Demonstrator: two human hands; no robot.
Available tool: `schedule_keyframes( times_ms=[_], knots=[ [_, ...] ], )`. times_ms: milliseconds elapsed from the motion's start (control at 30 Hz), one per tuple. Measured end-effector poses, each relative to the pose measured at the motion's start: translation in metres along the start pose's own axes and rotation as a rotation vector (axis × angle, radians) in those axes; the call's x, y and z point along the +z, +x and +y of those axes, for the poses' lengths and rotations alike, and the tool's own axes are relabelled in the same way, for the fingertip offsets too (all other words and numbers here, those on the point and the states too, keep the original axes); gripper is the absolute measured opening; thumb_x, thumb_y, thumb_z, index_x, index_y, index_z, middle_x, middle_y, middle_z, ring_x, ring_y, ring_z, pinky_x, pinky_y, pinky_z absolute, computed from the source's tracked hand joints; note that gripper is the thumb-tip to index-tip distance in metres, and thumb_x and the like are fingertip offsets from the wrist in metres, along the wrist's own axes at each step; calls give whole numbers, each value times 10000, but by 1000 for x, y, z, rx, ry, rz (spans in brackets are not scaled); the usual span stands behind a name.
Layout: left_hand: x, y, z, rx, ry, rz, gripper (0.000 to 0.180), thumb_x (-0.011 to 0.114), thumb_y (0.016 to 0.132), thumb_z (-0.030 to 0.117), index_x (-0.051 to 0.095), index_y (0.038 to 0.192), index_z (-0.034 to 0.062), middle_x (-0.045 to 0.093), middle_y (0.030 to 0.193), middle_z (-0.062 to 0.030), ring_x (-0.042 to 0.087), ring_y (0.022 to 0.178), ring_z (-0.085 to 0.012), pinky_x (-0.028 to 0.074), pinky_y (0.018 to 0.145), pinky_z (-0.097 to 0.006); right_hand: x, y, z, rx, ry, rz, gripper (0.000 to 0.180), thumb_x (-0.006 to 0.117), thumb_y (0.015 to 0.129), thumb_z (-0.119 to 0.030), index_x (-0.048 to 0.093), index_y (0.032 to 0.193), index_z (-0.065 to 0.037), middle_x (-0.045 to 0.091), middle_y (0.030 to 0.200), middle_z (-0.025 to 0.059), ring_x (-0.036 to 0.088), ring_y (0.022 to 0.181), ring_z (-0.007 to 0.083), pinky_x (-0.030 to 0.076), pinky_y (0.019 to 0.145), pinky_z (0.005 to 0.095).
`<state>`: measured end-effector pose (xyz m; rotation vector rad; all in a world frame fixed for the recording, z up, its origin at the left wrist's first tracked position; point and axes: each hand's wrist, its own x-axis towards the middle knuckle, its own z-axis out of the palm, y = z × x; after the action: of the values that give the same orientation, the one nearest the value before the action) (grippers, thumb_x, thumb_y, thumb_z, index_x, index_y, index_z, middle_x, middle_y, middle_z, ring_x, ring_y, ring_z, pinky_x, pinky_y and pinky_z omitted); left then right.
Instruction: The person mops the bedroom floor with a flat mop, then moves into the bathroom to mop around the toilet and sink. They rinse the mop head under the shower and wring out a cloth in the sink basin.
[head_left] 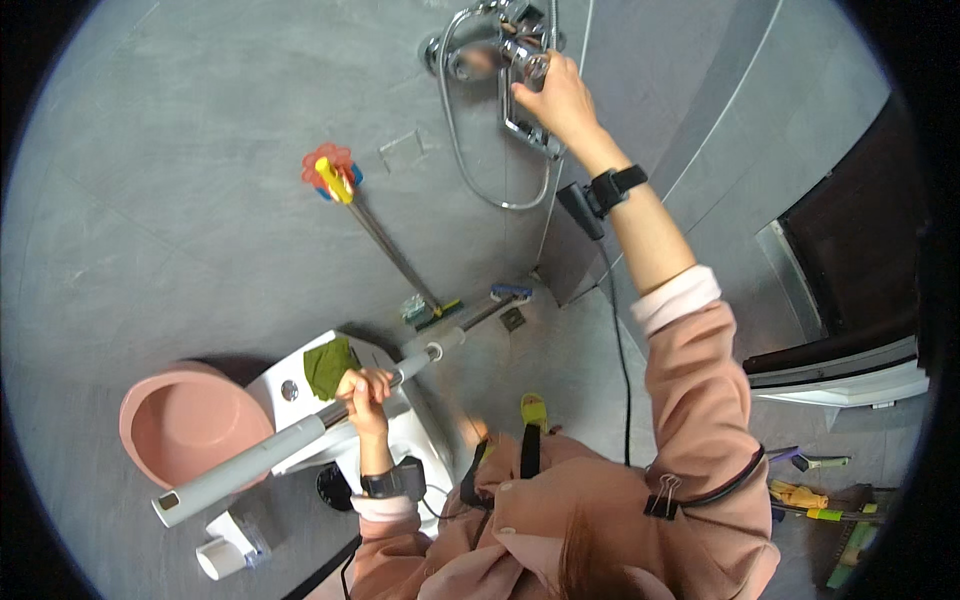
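Observation:
My left hand (pixel 365 392) is wrapped round a long grey telescopic pole (pixel 290 440). Its thick end points to the lower left, and its thin end runs toward the floor by a small blue head (pixel 511 293). Up at the wall, my right hand (pixel 562 100) is closed on the end of a chrome shower mixer (pixel 500 60), with the thumb below and the fingers partly hidden. A metal shower hose (pixel 462 165) loops down beside it. Under my left hand are a white toilet (pixel 412 415) and a green cloth (pixel 328 368) on its top.
A pink basin (pixel 195 425) stands left of the toilet. On the wall hangs a long-handled tool (pixel 385 245) with a red flower-shaped holder (pixel 330 170). A floor drain (pixel 512 319) lies near the corner. A black cable (pixel 618 350) hangs from my right wrist. At right is a doorway (pixel 850 230).

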<state>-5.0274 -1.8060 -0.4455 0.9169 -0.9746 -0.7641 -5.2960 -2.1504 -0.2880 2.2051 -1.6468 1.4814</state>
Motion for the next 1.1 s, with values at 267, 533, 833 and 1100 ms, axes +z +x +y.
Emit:
schedule_keyframes(
  times_ms=[267,533,833,1100],
  knots=[
    [11,-1,3,-6,-6,17,297,465,905,254,356,670,109,384,508,-8,412,499,-137,430,641,-338,15,3,22,-12,64,-156,491,660,741,-219,361,1041,29,634,788,207,628,740,383,508,655,437],
    [23,12,3,16,-36,-36,289,452,911,223,353,665,106,388,504,-14,412,496,-140,417,619,-337,8,1,17,5,20,-155,474,650,764,-239,353,1030,18,629,786,198,626,727,382,500,640,437],
    [38,18,6,3,-25,-85,304,476,902,245,353,659,112,380,501,-15,399,484,-136,423,618,-337,-4,6,16,-41,-138,-193,463,664,750,-218,372,1055,-30,621,863,182,626,779,363,499,633,447],
    [43,12,6,-3,-4,-119,333,488,898,296,345,655,118,359,498,-4,381,482,-131,417,615,-333,-4,9,26,-170,-304,-146,492,660,755,-209,351,1113,-72,626,892,162,631,787,343,508,604,431]
  ],
)
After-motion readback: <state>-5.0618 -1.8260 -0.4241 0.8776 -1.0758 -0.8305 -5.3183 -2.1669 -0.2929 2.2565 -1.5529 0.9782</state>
